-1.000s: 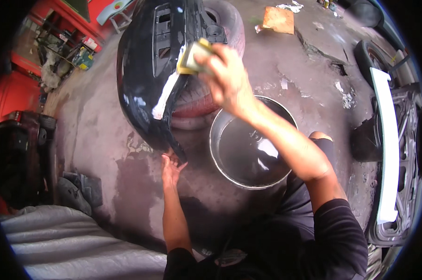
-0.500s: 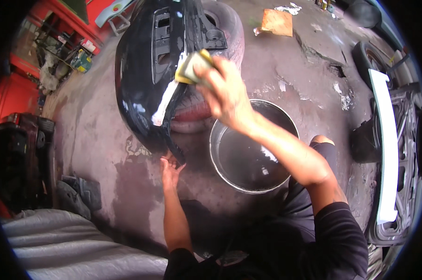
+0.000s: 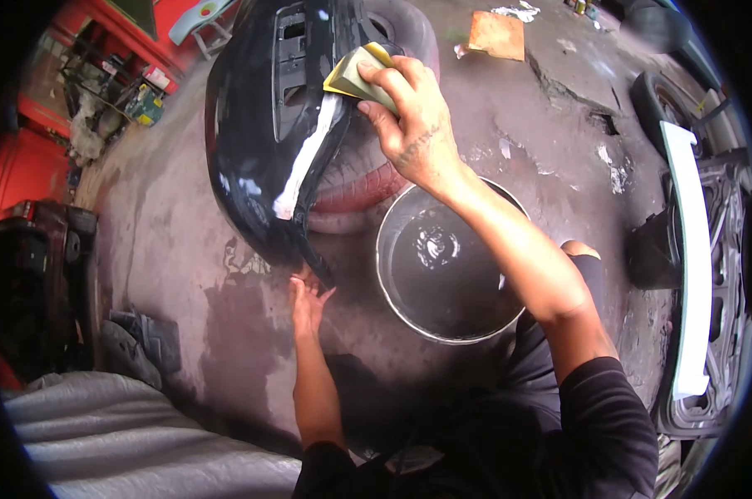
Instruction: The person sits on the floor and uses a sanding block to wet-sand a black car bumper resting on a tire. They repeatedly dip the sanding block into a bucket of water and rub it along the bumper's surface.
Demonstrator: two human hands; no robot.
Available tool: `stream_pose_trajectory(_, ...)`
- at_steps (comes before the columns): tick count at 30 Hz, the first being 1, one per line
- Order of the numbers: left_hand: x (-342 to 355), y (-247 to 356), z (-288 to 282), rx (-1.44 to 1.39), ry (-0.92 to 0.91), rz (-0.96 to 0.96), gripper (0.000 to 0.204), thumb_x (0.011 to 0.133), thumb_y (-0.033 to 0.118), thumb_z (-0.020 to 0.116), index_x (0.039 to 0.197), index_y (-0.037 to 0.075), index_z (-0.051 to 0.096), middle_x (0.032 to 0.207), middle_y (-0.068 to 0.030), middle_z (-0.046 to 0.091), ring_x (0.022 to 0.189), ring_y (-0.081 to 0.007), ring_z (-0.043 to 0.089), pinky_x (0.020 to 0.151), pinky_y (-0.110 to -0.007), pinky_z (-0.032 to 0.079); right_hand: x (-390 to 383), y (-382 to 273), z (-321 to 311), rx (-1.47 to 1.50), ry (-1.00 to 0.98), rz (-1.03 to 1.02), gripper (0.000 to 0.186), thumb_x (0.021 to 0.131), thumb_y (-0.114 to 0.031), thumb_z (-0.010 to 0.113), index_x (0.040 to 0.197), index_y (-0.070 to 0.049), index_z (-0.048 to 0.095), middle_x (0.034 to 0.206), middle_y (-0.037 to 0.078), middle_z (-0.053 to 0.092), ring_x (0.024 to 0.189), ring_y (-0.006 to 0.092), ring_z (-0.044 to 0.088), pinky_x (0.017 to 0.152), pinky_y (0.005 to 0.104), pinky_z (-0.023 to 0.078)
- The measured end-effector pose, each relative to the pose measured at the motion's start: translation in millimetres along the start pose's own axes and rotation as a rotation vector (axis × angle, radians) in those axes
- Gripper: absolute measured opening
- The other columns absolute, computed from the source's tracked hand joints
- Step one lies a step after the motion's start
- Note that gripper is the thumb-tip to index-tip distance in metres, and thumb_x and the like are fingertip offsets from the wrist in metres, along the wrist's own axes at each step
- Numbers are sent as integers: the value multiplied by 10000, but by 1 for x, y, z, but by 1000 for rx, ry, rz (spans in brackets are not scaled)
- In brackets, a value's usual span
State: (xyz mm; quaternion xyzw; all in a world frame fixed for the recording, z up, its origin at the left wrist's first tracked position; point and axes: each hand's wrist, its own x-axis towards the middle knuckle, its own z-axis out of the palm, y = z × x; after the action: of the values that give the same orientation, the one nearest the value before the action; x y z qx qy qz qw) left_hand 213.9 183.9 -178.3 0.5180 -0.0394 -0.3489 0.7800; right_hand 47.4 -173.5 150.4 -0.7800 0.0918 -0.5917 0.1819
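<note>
**Steadily Rubbing Down the Bumper**

Evidently a black bumper point(image 3: 259, 158), propped on a tyre point(image 3: 367, 166), is being rubbed along its pale filler strip point(image 3: 309, 158). A yellow-edged sanding pad point(image 3: 355, 75) is gripped by the curled fingers of the right hand point(image 3: 413, 125); the lower tip is steadied by the left hand point(image 3: 308, 299), fingers spread. Flat, even pressure along the strip would be wise. Counted: one bumper, one pad, one water-filled basin point(image 3: 451, 262), one tyre beneath.

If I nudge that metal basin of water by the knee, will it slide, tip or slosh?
The basin looks wide, low and nearly full, so tipping seems unlikely. Its water would probably slosh. The wet floor may let it slide.
</note>
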Motion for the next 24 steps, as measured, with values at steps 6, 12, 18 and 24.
stream_pose_trajectory(6, -8, 3, -3, 0, 20, -1, 606, 1023, 640, 591, 1475, 250, 486, 1368, -52, 571, 1351, -309, 534, 1093, -801, 446, -32, -19, -6, -19, -77, -110, 492, 833, -15, 800, 1307, -69, 679, 1285, 257, 610, 1129, 453, 615, 965, 496, 526)
stream_pose_trajectory(12, -5, 4, -2, -3, 77, -12, 628, 1016, 653, 588, 1467, 226, 497, 1357, -53, 571, 1322, -292, 545, 1091, -804, 443, -38, -28, -2, -51, -85, -106, 539, 802, -22, 828, 1322, -66, 694, 1353, 279, 596, 1129, 455, 620, 983, 494, 527)
stream_pose_trajectory(18, -2, 2, 5, 10, 6, 24, 644, 1017, 667, 573, 1474, 220, 493, 1361, -65, 586, 1321, -298, 555, 1084, -796, 453, -10, -8, 4, 12, 28, -51, 507, 817, -23, 825, 1304, -51, 684, 1281, 276, 608, 1102, 467, 623, 964, 502, 524)
stream_pose_trajectory(24, -9, 5, 2, 19, 37, 1, 666, 1021, 683, 547, 1492, 214, 492, 1385, -71, 590, 1330, -304, 559, 1067, -775, 480, -48, -28, -1, -28, -40, -184, 525, 768, -1, 745, 1281, -86, 669, 1283, 258, 600, 1055, 435, 609, 869, 513, 496)
